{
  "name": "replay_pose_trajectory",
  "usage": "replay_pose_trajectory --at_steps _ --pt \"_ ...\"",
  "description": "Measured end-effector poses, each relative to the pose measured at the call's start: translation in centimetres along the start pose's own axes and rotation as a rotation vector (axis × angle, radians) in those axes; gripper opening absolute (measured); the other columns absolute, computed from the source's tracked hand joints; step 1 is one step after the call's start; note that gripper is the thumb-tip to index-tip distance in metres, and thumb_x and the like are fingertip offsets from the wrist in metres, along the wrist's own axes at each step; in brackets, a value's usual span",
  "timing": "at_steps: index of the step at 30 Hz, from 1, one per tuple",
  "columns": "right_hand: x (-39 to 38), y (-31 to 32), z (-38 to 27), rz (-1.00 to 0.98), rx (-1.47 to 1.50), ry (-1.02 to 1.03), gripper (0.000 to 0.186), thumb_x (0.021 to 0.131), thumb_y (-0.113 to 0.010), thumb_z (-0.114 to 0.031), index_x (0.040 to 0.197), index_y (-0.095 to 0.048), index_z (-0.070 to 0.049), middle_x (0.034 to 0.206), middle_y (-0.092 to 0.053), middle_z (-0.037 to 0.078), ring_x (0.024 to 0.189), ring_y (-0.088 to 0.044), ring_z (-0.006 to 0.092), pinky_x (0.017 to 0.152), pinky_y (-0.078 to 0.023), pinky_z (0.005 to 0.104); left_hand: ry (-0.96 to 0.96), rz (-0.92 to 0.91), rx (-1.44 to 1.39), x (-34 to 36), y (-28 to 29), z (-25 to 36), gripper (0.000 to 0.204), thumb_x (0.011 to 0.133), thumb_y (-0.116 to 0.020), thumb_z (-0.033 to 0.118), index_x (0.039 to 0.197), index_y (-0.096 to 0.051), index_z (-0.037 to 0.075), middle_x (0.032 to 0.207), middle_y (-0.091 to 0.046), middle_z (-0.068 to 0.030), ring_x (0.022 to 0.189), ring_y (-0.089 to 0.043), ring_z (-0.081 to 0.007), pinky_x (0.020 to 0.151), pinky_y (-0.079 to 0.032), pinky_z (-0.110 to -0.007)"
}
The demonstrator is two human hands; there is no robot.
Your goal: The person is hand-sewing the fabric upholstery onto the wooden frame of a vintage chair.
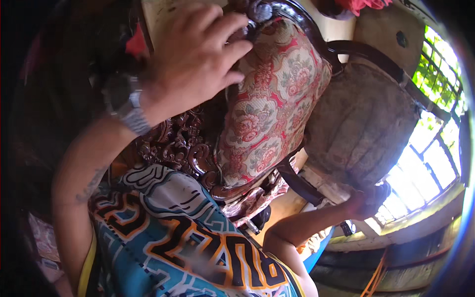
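An upholstered chair with a floral cream-and-red back (274, 99) and dark carved wooden frame (188, 148) lies at an angle across the middle, its worn brown seat underside or padding (358, 123) facing up on the right. My left hand (203, 54) is over the frame's upper edge beside the floral panel, fingers apart and slightly bent; whether the fingertips touch the wood is unclear. My right hand (366, 200) reaches to the lower right corner of the chair and grips its frame, fingers in shadow. My patterned teal shirt fills the lower middle.
A barred window (415, 163) with greenery outside is at the right, above a ledge (381, 232). Red fabric (361, 5) shows at the top. Floral cloth (247, 208) lies under the chair. Dark surroundings fill the left.
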State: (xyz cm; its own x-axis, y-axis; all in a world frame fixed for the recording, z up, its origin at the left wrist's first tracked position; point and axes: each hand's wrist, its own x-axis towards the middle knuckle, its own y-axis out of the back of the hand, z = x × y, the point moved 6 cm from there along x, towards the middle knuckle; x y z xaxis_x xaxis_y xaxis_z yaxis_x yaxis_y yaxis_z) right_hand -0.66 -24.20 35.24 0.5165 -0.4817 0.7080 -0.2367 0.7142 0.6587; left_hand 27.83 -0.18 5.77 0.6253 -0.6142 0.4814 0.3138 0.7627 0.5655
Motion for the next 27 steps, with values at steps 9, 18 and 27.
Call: replay_pose_trajectory --at_steps 9,18,27 --pt "-1.4 8.5 17.6 -0.383 1.473 -0.453 0.022 0.100 -0.041 -0.017 0.104 -0.054 -0.001 0.092 -0.054 0.008 0.078 -0.048 0.0166 0.071 -0.041 0.0270 -0.070 -0.359 0.191 -2.2 -4.2 0.3 0.010 0.083 -0.060 0.014 0.083 -0.065 0.005 0.109 -0.053 -0.0064 0.106 -0.047 -0.0249 0.095 -0.038 -0.040" --pt "-5.3 -5.9 0.0 -0.470 0.919 -0.337 0.012 0.092 -0.058 -0.012 0.103 -0.056 -0.007 0.100 -0.059 0.003 0.083 -0.056 0.0149 0.072 -0.045 0.0280 -0.007 -0.253 0.061 -3.3 -3.7 -1.2 0.018 0.076 -0.070 0.023 0.084 -0.063 0.009 0.091 -0.050 -0.0025 0.091 -0.047 -0.0221 0.080 -0.039 -0.036" --pt "-9.4 -12.1 -12.4 -0.745 1.383 -0.352 0.003 0.089 -0.060 -0.001 0.090 -0.058 0.001 0.090 -0.059 0.011 0.073 -0.059 0.0165 0.065 -0.048 0.0271 -0.026 -0.159 0.061 -2.2 -4.2 -2.0 0.011 0.079 -0.065 0.021 0.081 -0.062 0.011 0.089 -0.052 -0.0035 0.091 -0.050 -0.0213 0.080 -0.038 -0.035"
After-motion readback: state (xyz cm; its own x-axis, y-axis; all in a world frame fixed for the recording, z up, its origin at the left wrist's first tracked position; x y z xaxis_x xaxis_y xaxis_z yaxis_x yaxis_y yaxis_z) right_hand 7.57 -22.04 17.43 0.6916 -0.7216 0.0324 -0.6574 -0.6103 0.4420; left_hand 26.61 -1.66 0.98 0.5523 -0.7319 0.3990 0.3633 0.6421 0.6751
